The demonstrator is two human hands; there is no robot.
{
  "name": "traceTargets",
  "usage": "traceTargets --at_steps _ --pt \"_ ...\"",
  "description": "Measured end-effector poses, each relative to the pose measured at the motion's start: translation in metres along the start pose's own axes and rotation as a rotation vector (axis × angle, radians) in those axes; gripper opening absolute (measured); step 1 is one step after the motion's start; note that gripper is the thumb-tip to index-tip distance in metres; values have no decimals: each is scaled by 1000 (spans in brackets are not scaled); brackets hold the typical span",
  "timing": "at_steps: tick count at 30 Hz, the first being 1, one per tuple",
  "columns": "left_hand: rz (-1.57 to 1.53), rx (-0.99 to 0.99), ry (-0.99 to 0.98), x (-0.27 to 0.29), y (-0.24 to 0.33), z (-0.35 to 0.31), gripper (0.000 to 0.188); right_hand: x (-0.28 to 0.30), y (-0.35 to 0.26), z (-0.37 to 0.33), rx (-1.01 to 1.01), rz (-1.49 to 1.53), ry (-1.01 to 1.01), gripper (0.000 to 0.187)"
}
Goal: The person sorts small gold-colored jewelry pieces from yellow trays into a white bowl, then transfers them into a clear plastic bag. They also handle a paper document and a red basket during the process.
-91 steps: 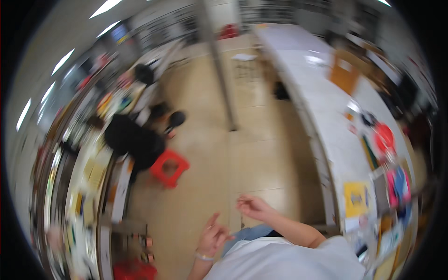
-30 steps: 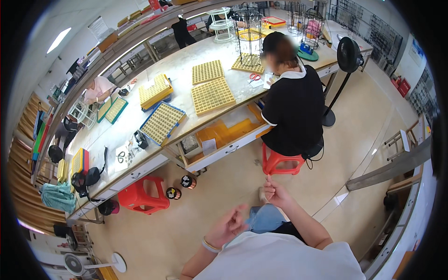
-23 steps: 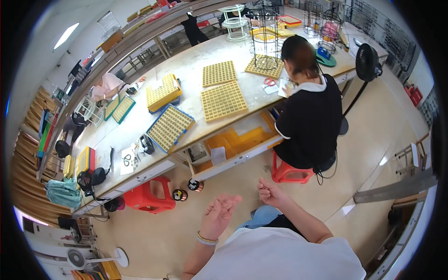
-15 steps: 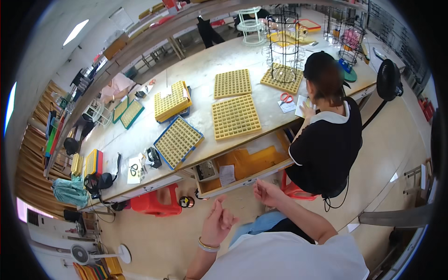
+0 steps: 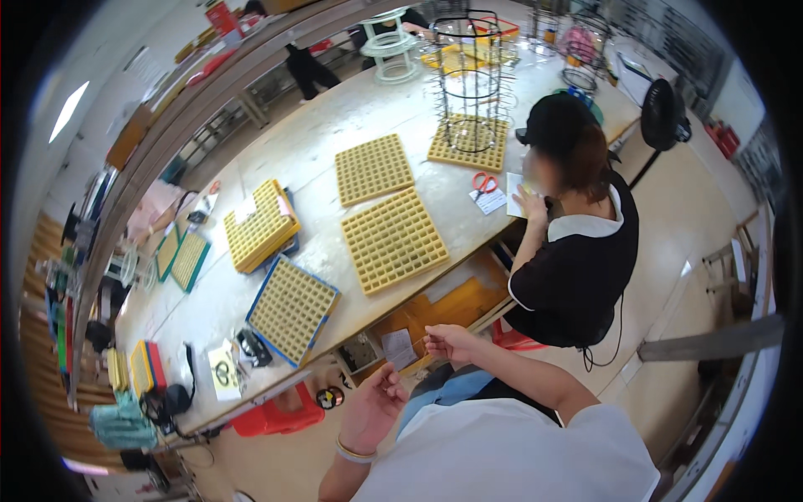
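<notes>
My left hand (image 5: 376,407) hangs in front of my chest, palm up, fingers loosely apart and holding nothing. My right hand (image 5: 448,341) is a little higher and to the right, fingers curled but empty, just short of the long workbench (image 5: 318,142) edge. On the bench lie several yellow grid trays: one large tray (image 5: 393,239) nearest my right hand, a blue-framed one (image 5: 291,309) to its left, a stack (image 5: 261,226) beyond. My white shirt fills the lower edge.
A seated person in a black top (image 5: 577,251) works at the bench on my right, on a red stool (image 5: 514,339). A second red stool (image 5: 280,412) stands under the bench at left. A wire rack (image 5: 470,84), red scissors (image 5: 483,182) and a black fan (image 5: 662,117) are nearby.
My view has swung from the open floor to the workbench and drawn closer to it. Both hands stayed raised and empty, the left dropping slightly lower.
</notes>
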State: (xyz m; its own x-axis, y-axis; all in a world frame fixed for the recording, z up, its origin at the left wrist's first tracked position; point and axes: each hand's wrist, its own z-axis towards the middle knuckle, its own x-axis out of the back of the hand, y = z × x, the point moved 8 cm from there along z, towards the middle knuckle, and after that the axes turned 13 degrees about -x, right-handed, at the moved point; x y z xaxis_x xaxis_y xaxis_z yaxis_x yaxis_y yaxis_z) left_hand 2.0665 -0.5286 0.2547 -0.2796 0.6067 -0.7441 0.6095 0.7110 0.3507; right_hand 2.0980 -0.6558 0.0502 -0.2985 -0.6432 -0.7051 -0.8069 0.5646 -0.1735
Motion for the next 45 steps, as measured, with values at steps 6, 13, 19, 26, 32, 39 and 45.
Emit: traceTargets --at_steps 6,13,19,26,32,39,45 --pt "219 -21 -7 11 57 41 15 -7 -33 21 99 55 114 16" --pt "518 33 -31 23 106 80 14 -3 -62 47 86 -70 174 18" --pt "619 -5 120 29 111 71 15 86 -207 35 626 -547 792 16" --pt "580 -202 314 41 124 59 20 127 -324 20 607 -842 1500 23" --pt "398 -475 379 42 136 49 20 129 -332 37 522 -1030 1682 17" --pt "235 -626 292 33 133 51 22 118 -334 38 604 -1236 1745 14" --pt "244 -729 304 16 144 47 24 114 -349 42 464 -1468 1613 15"
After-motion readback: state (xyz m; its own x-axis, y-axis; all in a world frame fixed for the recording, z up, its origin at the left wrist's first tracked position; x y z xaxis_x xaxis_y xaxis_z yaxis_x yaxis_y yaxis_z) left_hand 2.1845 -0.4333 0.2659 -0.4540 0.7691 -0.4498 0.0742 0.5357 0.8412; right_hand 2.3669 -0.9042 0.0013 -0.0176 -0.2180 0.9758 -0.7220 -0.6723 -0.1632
